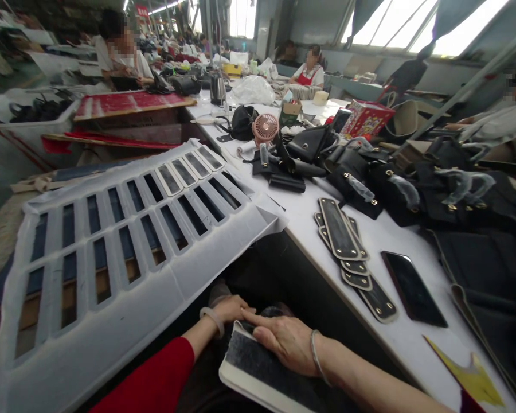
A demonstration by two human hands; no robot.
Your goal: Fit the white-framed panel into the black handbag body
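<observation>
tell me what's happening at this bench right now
A person seated at a long white worktable has both hands low, below the table edge. The right hand lies flat on a dark, white-edged board; the left hand rests just beyond it, at the board's far end. On the table lie a stack of dark oval leather pieces, a phone and black bag parts. A white slotted template leans to the left. Other people work farther back.

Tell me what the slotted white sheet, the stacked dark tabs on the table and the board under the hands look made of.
Slotted white sheet: likely thin plastic or coated card, matte, creased. Stacked dark tabs: seemingly leather or faux leather, pale stitched edges, small rivets. Board under the right hand: dark felt-like face, white edge; left hand beside it.
</observation>
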